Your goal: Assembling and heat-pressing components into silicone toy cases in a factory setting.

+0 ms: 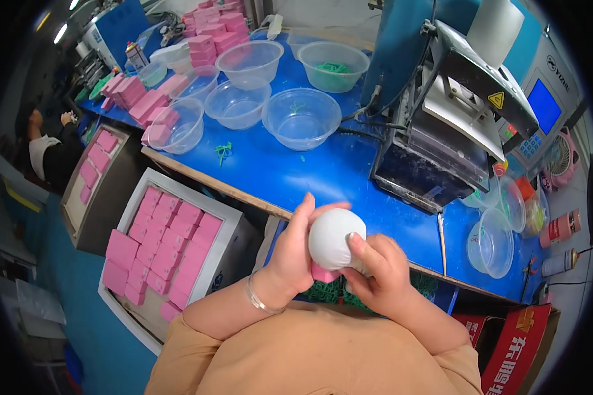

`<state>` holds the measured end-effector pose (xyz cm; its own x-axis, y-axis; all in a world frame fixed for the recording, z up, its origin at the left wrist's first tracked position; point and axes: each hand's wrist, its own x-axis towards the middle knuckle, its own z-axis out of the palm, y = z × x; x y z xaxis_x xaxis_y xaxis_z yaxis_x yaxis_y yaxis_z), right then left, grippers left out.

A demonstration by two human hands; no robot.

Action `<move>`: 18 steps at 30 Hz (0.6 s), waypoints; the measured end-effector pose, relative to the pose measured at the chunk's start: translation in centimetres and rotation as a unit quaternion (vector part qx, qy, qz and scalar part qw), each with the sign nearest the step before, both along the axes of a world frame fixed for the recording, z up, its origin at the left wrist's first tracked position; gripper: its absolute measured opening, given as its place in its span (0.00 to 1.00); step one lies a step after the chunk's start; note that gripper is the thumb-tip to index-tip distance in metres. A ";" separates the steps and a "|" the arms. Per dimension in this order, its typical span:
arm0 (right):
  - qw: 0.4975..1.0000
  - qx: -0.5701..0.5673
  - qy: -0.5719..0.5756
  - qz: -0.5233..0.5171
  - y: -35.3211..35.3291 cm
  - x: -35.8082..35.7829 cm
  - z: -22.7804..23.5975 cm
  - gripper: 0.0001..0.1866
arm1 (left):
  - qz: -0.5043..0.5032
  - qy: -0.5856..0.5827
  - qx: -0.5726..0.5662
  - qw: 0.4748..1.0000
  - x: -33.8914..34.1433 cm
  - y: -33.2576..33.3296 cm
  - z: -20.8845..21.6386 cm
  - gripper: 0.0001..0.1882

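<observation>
Head view, hands (288, 257) (387, 266) facing, white ball (335, 238) between

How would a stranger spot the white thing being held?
Start at the big blue table and come to its near edge. There, the right hand grips a smooth white thing, with the left hand close against it. Its rounded, ball-like form and white colour set it apart from the pink piece showing just below.
</observation>
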<state>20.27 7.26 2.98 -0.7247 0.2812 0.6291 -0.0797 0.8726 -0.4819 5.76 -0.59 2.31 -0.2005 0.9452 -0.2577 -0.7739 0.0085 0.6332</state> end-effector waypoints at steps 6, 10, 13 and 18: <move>0.986 -0.112 0.122 -0.015 1.0 0.8 0.1 0.32 | -0.073 -0.053 0.157 0.984 -0.9 -0.5 -2.1 0.35; 0.931 -0.164 0.325 0.022 0.2 1.2 1.4 0.31 | 0.039 -0.248 0.130 0.959 -2.2 0.1 -0.1 0.41; 0.989 0.121 -0.056 0.061 0.4 0.1 2.0 0.32 | -0.016 -0.209 0.163 0.964 -1.2 0.1 0.8 0.40; 0.997 0.057 -0.030 -0.049 1.7 1.6 -0.9 0.31 | -0.035 -0.035 0.076 0.996 -1.1 -0.5 -2.1 0.29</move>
